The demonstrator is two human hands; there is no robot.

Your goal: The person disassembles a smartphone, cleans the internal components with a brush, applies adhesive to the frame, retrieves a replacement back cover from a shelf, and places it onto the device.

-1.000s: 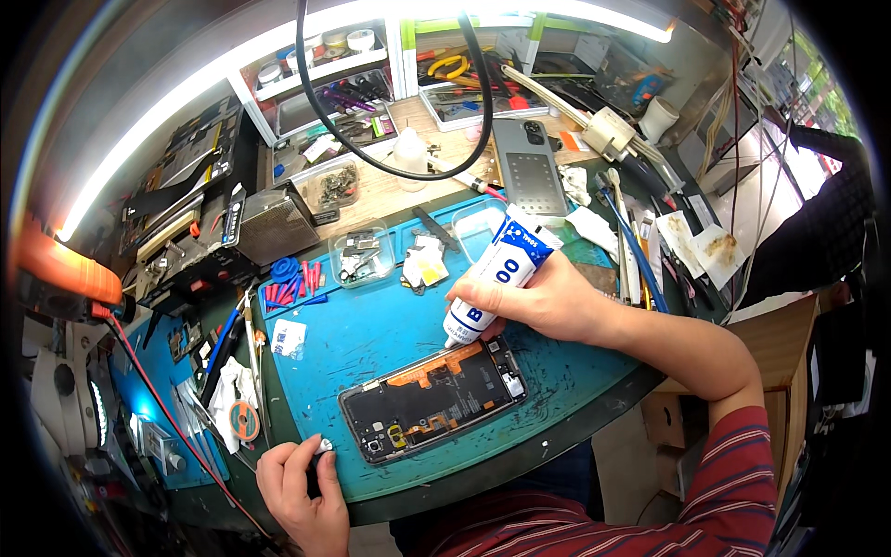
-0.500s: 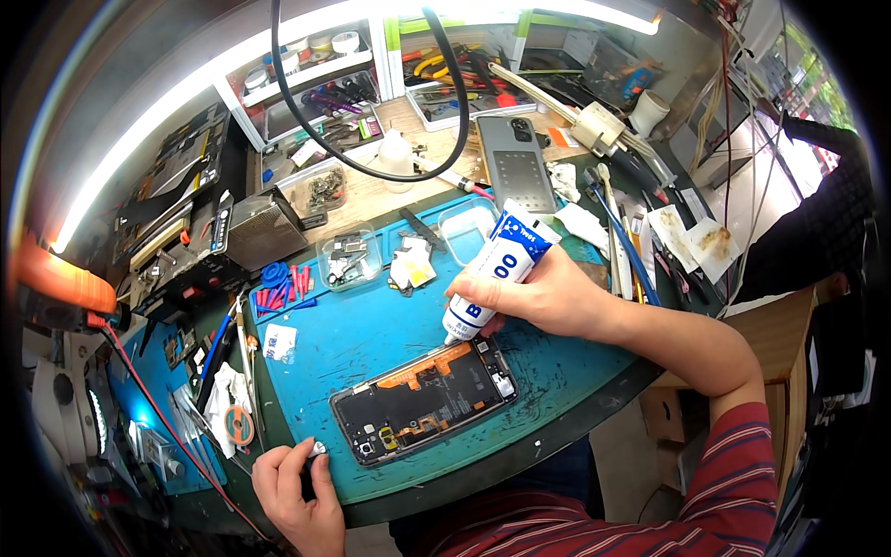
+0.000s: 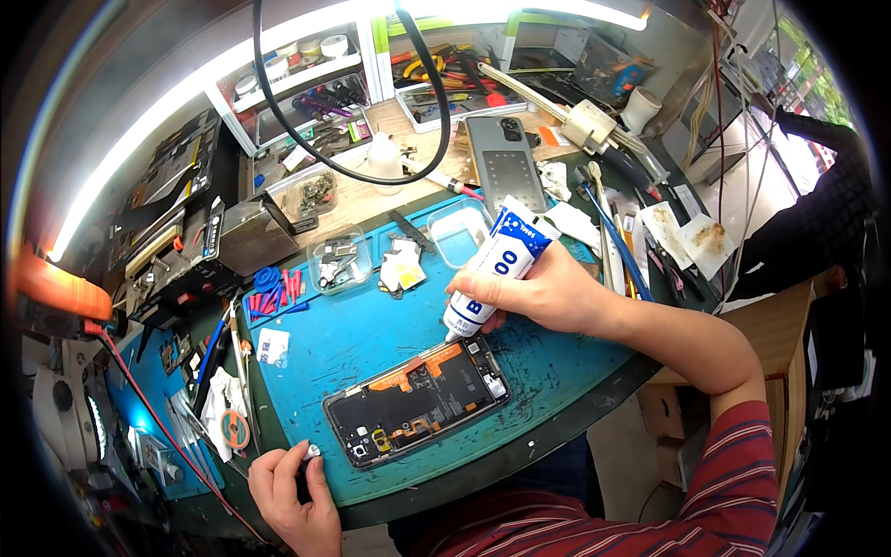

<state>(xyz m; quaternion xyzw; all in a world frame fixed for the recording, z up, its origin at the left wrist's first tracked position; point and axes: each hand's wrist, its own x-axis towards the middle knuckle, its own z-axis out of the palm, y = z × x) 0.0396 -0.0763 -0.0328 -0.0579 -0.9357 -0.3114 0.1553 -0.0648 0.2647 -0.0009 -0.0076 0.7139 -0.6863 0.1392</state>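
Observation:
My right hand [image 3: 557, 290] is closed around a white and blue glue tube [image 3: 513, 239], tilted with its nozzle pointing down. The nozzle tip is at the far long edge of an opened phone [image 3: 408, 392], near its right end; whether it touches the frame I cannot tell. The phone lies face down without its back, showing a black battery, orange flex cables and a camera at the left. At the mat's near left edge, my left hand [image 3: 295, 501] pinches a small white cap [image 3: 313, 452] between thumb and forefinger.
The phone lies on a blue mat [image 3: 316, 343]. Behind it are clear plastic boxes [image 3: 339, 264], small metal parts [image 3: 401, 269] and a grey phone back [image 3: 506, 167]. Red and blue clips [image 3: 277, 292] are at left, brushes and tweezers [image 3: 617, 237] at right. A black cable [image 3: 278, 121] loops overhead.
The whole view has shifted slightly, so most things appear a little further left. Against the phone, the tube's nozzle has crept a little rightward along the far edge. Both grips are unchanged.

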